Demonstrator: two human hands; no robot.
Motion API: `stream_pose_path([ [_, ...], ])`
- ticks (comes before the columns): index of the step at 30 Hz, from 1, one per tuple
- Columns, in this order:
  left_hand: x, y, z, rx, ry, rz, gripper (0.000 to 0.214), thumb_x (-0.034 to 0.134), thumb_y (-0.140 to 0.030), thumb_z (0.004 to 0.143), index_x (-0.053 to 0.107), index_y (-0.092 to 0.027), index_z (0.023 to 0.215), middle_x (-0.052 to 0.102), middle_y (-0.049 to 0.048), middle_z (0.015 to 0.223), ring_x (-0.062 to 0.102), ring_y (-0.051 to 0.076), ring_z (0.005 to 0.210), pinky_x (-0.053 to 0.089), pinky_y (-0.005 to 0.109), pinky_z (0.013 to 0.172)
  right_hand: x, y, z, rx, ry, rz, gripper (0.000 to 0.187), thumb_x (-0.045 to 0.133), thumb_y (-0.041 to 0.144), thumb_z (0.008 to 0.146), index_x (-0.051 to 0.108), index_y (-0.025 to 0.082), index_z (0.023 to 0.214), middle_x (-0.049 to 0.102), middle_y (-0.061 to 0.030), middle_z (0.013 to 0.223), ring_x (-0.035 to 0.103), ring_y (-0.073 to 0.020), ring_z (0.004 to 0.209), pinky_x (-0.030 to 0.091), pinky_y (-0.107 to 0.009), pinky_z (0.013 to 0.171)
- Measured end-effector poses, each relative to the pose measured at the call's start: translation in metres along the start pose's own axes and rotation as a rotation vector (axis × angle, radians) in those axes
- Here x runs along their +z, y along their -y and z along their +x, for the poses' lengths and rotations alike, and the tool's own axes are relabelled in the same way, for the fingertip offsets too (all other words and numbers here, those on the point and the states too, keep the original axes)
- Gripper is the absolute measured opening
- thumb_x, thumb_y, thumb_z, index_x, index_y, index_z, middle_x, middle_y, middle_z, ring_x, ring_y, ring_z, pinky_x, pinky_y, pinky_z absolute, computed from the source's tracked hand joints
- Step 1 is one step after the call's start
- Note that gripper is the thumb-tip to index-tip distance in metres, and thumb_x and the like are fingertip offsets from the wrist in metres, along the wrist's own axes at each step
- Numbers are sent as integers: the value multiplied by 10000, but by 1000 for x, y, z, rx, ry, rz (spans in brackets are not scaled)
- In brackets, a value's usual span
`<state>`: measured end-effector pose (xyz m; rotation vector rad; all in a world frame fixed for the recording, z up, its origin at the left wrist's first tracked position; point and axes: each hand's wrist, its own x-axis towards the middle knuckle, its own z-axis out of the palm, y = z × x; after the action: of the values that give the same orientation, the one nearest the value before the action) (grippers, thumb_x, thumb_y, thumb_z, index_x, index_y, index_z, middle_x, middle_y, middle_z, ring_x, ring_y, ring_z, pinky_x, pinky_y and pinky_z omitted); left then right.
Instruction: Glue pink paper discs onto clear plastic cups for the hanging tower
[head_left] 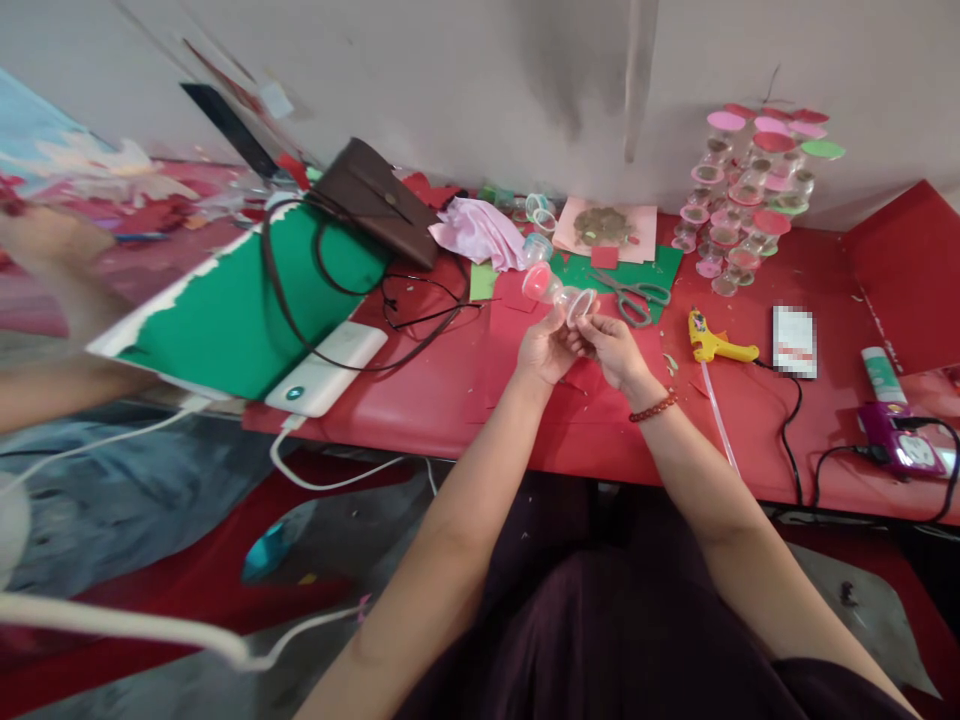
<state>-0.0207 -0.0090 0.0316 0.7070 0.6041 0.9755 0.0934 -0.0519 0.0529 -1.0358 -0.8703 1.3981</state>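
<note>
Over the red paper, my left hand is closed around a clear plastic piece shaped like joined bottle necks. One end of it carries a pinkish-red round disc; the other flares into a pale rim. My right hand pinches that rim with thumb and fingers. Just beyond my hands lie grey-handled scissors on green paper. To the right rests a yellow glue gun with a clear glue stick near it.
A stacked craft of similar clear pieces stands at the back right. On the left are a brown purse, a green board, glasses and a white power bank with cables. Another person's arm reaches in at far left.
</note>
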Motion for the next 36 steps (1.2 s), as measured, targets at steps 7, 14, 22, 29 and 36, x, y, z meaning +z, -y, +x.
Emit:
stream_pose_path([
  [7, -1, 0, 2, -2, -62, -66, 337, 513, -337, 1008, 815, -209, 1083, 786, 108, 1288, 719, 186, 815, 518, 321, 617, 0, -3, 3, -74, -4, -124, 347, 771, 392, 907, 586, 206, 680, 541, 71, 571, 470, -71, 516, 413, -200, 552],
  [14, 6, -3, -2, -63, -54, -212, 361, 519, -362, 1034, 764, -171, 1219, 820, 101, 1136, 662, 145, 675, 475, 267, 554, 1, -4, 4, -50, -34, -112, 354, 722, 339, 933, 559, 204, 648, 519, 77, 529, 445, -55, 488, 388, -175, 516],
  [22, 9, -6, -1, -51, -136, -265, 467, 562, -502, 1026, 728, -170, 1309, 817, 105, 1006, 636, 152, 624, 446, 289, 554, -2, 2, -2, -46, -91, -99, 245, 744, 317, 877, 643, 201, 687, 646, 41, 587, 565, -74, 524, 449, -187, 534],
  [29, 9, -4, -3, -73, -132, -266, 399, 574, -438, 1019, 736, -205, 1299, 816, 77, 969, 525, 119, 505, 391, 280, 483, -2, -3, -1, -36, -52, -71, 213, 836, 381, 760, 743, 192, 726, 701, 19, 610, 595, -79, 531, 487, -200, 544],
  [36, 15, -3, -9, -27, -32, -261, 257, 581, -310, 1031, 773, -254, 1193, 821, 43, 1021, 448, 82, 476, 370, 240, 464, -2, -7, 2, -83, -68, -50, 180, 762, 325, 819, 711, 191, 709, 718, 12, 626, 582, -71, 506, 483, -207, 533],
])
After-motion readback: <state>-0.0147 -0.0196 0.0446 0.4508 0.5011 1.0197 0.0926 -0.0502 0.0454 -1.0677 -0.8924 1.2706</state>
